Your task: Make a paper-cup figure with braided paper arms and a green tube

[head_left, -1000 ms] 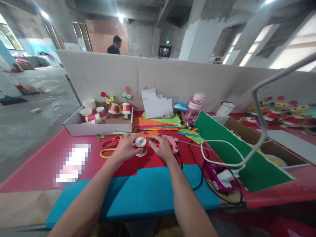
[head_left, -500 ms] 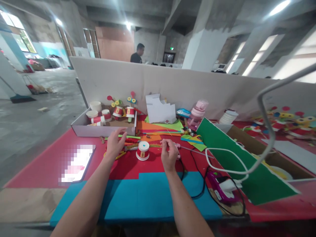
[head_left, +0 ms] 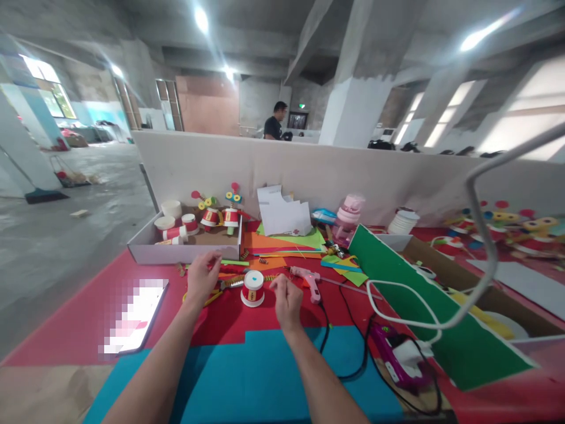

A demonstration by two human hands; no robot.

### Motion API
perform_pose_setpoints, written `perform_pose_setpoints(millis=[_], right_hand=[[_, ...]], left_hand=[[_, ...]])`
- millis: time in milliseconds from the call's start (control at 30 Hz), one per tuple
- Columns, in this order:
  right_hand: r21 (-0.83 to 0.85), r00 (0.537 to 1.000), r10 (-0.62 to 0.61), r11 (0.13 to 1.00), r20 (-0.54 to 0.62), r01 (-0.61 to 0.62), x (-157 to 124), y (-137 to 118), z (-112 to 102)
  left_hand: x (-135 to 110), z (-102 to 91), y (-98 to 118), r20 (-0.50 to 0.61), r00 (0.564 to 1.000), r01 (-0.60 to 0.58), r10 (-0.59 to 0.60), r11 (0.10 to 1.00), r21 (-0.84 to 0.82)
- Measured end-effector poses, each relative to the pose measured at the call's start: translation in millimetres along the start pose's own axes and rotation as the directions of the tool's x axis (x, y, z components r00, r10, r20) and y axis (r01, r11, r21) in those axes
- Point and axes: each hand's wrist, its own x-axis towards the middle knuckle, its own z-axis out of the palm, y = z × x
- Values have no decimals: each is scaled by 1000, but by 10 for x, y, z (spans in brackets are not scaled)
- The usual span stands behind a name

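An upside-down red-and-white paper cup (head_left: 253, 290) stands on the red table cover, a blue spot on its base. Folded yellow-brown paper strips stick out from its left and right sides. My right hand (head_left: 288, 300) is just right of the cup, fingers curled in a pinch by the end of the right strip (head_left: 269, 277); what is between the fingertips is hidden. My left hand (head_left: 203, 277) hovers left of the cup, thumb and fingers apart, holding nothing I can see. Yellow-handled pliers (head_left: 214, 296) lie beside it. A pink glue gun (head_left: 309, 281) lies behind my right hand.
A white box (head_left: 185, 253) with cups and finished cup figures stands at the back left. A phone (head_left: 139, 315) lies at left. Coloured paper, a pink bottle (head_left: 348, 218) and a green board (head_left: 428, 312) are further back and right. Cables run from a purple power strip (head_left: 399, 359).
My right hand has moved left, closer to the cup, and now shows the glue gun behind it. My left hand's fingers have drawn in a little. The view has tilted up.
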Motion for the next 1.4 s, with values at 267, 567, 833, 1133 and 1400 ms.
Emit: perform_pose_setpoints(millis=[267,567,833,1133,1400], right_hand=[[-24,989,-109,993,97,111,-32,47,63],[-107,986,-127,985,110,139,-15,68,75],[-97,987,-102,989,128,115,-8,70,86],[83,999,28,996,19,-30,44,-1,52],[225,996,73,971,57,-84,90,-122,40]], left_hand=[[696,281,327,404,872,-357,278,925,133],[905,1205,384,651,734,-402,195,897,184],[784,1365,425,628,770,-320,107,917,237],[746,753,580,528,844,-75,96,995,-62],[61,127,596,522,851,510,-58,332,-794]])
